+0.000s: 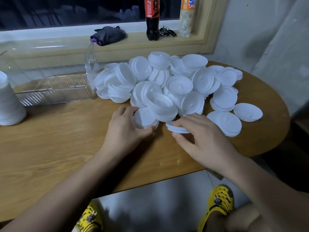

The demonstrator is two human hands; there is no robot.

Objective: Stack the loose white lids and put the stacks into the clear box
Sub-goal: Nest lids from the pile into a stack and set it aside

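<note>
A big heap of loose white lids (167,84) covers the far right half of the wooden table (50,148). My left hand (125,129) grips a small stack of lids (144,118) at the heap's near edge, fingers curled round its rim. Just to the right, my right hand (200,139) pinches another short stack of lids (175,128) lying flat on the table. The clear box (55,91) stands at the back left with nothing white inside it.
A white stack of cups (8,101) stands at the far left edge. On the windowsill sit a cola bottle (152,19), an orange drink bottle (187,17), keys (167,32) and a dark cloth (108,35). The table's front edge runs above my yellow shoes (219,203).
</note>
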